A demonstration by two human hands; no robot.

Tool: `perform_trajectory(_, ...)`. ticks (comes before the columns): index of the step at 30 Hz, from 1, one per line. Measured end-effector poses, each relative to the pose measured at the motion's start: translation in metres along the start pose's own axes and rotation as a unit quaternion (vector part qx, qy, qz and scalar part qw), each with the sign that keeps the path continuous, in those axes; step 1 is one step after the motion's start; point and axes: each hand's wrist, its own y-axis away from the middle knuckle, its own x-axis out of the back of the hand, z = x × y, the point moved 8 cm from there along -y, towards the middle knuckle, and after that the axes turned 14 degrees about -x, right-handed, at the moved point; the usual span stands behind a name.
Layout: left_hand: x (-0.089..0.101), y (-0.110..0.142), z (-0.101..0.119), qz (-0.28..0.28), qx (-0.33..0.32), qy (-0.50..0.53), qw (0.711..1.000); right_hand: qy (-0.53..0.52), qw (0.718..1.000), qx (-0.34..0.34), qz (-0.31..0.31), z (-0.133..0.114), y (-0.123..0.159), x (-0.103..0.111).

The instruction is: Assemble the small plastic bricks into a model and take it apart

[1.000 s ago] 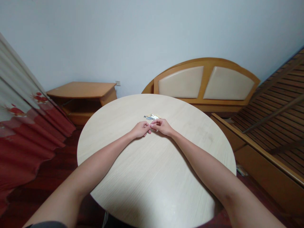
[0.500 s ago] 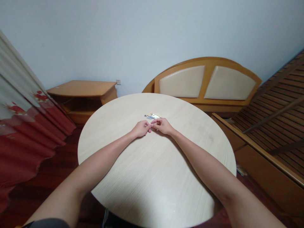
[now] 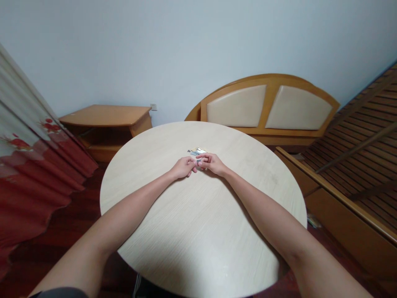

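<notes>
My left hand and my right hand meet fingertip to fingertip above the round table. Between them is a small grey piece, too small to name, pinched by both hands. The left fingers are curled together; on the right, thumb and fingers close on the piece while the index finger reaches a little beyond it. Just past the fingertips lies a flat, shiny sheet with yellowish edges, partly hidden by my right hand. Small dark bits lie at its left end.
A wooden cabinet stands behind the table at the left, beside a red and white curtain. At the back is a headboard with cream panels. A bed rail and slatted wood are on the right.
My right fingers have opened slightly and the index finger has lifted, so a grey piece shows between the hands. The whole view has shifted a little; the left hand stays much the same.
</notes>
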Motion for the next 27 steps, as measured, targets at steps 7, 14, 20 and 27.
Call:
perform_trajectory(7,-0.002,0.000,0.002,0.001,-0.030,0.074,0.997,-0.015,1.000,-0.001,-0.014,0.004,-0.002,-0.003)
perform_trajectory(14,-0.002,0.002,0.009,0.010,-0.021,0.073,0.997,-0.017,1.000,0.005,-0.003,0.003,-0.003,-0.001)
perform_trajectory(20,0.000,0.002,0.009,0.026,-0.023,0.074,0.997,-0.004,1.000,0.014,0.009,0.003,-0.006,0.003)
perform_trajectory(27,0.000,0.003,0.009,0.029,-0.001,0.070,0.997,0.008,1.000,0.026,0.013,0.000,-0.002,0.001)
